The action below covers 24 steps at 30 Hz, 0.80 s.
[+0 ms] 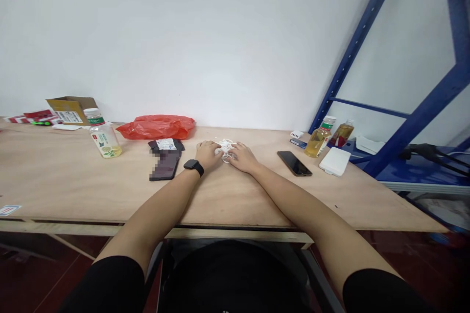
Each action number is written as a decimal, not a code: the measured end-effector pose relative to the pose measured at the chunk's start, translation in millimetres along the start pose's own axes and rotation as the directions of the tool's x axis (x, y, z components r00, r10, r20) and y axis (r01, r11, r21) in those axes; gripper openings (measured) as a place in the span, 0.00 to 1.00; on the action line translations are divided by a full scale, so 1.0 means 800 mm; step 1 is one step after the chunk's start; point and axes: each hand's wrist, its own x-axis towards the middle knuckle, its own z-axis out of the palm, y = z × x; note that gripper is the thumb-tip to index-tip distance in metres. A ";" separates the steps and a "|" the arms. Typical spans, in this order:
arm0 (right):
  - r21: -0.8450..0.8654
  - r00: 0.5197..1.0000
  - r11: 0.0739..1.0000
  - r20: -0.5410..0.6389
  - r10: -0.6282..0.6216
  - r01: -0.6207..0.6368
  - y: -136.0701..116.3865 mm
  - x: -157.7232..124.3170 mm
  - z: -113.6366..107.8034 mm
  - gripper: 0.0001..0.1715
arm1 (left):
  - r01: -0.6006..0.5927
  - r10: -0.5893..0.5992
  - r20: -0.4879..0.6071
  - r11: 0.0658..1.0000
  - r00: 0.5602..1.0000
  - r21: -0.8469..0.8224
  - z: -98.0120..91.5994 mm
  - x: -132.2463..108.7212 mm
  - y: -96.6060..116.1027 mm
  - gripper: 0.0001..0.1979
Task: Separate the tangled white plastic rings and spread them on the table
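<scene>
A loose tangle of white cable [225,145] lies on the wooden table between my two hands. From the left, my left hand [208,154] reaches in with bent fingers, and its thumb and fingertips are at the tangle's edge. My right hand [244,157] meets it from the other side, palm down, with curled fingers on the loops. Both hands stay low against the tabletop, and part of the cable is hidden under the fingers. A black watch [194,167] is on my left wrist.
Left of my hands are a dark phone-shaped item [167,165], a red plastic bag [157,127], a drink bottle [104,138] and a cardboard box [71,110]. To the right lie a phone [294,163], a white case [335,161] and another bottle [319,141], near a blue rack [354,41].
</scene>
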 end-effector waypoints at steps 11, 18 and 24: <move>0.061 0.985 0.983 0.022 -0.173 0.172 0.001 -0.044 -0.026 0.18 | -0.304 0.348 0.235 0.930 0.908 -0.205 0.006 -0.010 0.026 0.15; 0.044 0.992 0.995 0.077 -0.097 0.094 0.004 -0.036 -0.036 0.10 | -0.250 0.309 0.340 0.946 0.888 -0.206 0.006 -0.016 0.035 0.20; 0.099 0.989 0.994 0.136 -0.056 0.042 0.004 -0.036 -0.037 0.12 | -0.194 0.264 0.319 0.952 0.910 -0.236 0.003 -0.014 0.032 0.22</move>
